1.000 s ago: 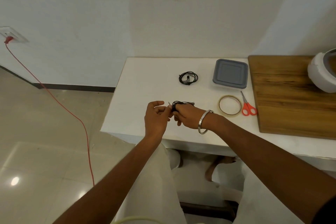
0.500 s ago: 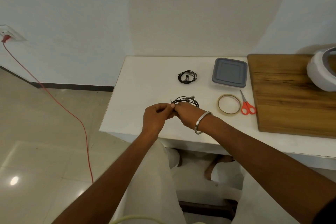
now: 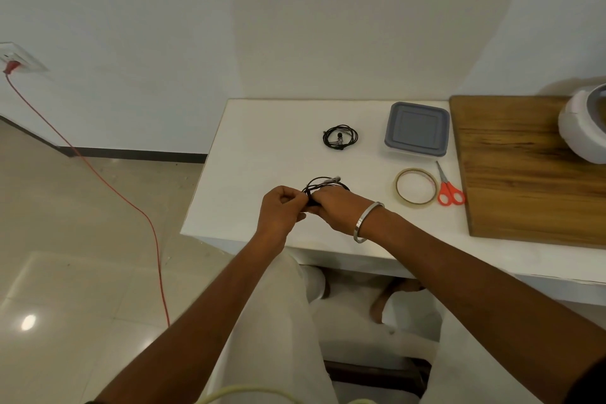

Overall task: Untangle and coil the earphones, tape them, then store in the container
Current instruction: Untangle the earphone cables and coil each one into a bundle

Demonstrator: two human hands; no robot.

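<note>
A coil of black earphones (image 3: 323, 182) is held just above the white table (image 3: 262, 147), near its front edge. My left hand (image 3: 280, 211) pinches the coil's near left side with curled fingers. My right hand (image 3: 341, 208), with a steel bangle on the wrist, grips the same coil from the right; its fingers cover much of the loop. A second coiled black earphone (image 3: 340, 137) lies farther back on the table. The grey square container (image 3: 416, 129) sits at the back right with its lid on. A tape roll (image 3: 415, 187) lies flat right of my hands.
Orange-handled scissors (image 3: 449, 188) lie beside the tape. A wooden board (image 3: 524, 167) covers the table's right part, with a white round appliance (image 3: 583, 128) on its far corner. A red cable (image 3: 98, 174) runs from a wall socket across the floor on the left.
My hands have come together on the coil and shifted slightly toward the table's front edge. More of the loop now shows beyond my fingers. Nothing else moved.
</note>
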